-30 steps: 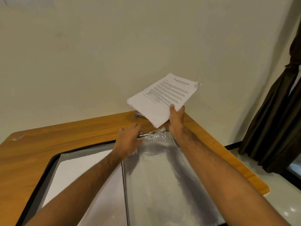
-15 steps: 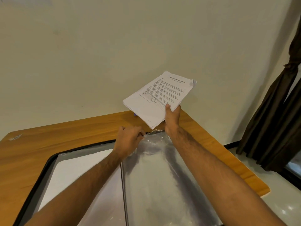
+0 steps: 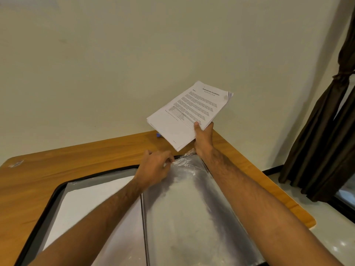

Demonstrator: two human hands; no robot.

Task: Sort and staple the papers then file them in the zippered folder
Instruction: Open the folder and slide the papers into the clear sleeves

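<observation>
Right hand [image 3: 203, 138] is pinching a thick stack of papers [image 3: 189, 114] by its near corner, thumb on top, holding it in the air just beyond the folder [image 3: 57, 191]; left hand [image 3: 155, 167] is pinching the crinkled top edge of a clear plastic sleeve [image 3: 192, 204] inside that folder. Gripped at one corner, the stack is likely sagging and fanning, so supporting it underneath looks wiser. Glossy and limp, the sleeve is lying over smooth white sheets, black zip edging the folder on the wooden desk [image 3: 76, 156]

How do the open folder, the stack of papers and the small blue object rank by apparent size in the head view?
1. open folder
2. stack of papers, held up by the right hand
3. small blue object, mostly hidden behind the papers
</observation>
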